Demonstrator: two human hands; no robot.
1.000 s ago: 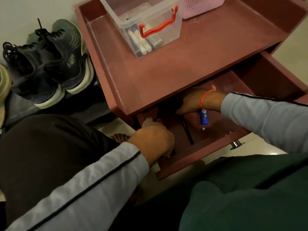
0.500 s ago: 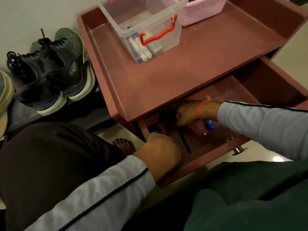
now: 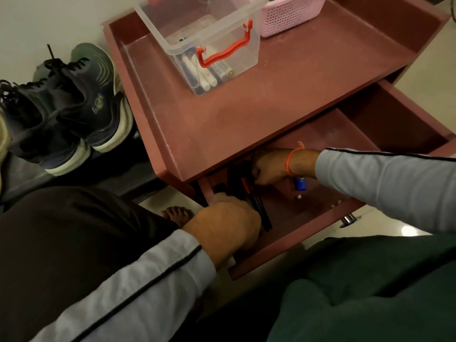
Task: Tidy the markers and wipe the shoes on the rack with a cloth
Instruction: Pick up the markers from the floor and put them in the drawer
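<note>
Several dark markers (image 3: pixel 261 213), one with a red band (image 3: pixel 246 185), lie in the left part of the open drawer (image 3: pixel 308 233). My right hand (image 3: pixel 270 169) reaches in under the table top, fingers closed on the markers' far ends. My left hand (image 3: pixel 229 219) is curled down into the drawer's front left corner beside the markers; its fingers are hidden. On the top stands a clear bin (image 3: pixel 172 43) with a red handle, holding more markers (image 3: pixel 207 75). Dark sneakers (image 3: pixel 64 107) sit on the rack at left. No cloth is in view.
A pink basket (image 3: pixel 291 16) stands behind the bin on the red-brown table (image 3: pixel 296 90). A small blue item (image 3: pixel 301 184) and a white bead (image 3: pixel 299 197) lie in the drawer. The drawer knob (image 3: pixel 346 219) juts toward my knees. My bare foot (image 3: pixel 177 214) is under the table.
My right hand has slid left and closed over the markers' far ends. My left hand has stayed at the drawer's front left corner. The view has tilted down a little.
</note>
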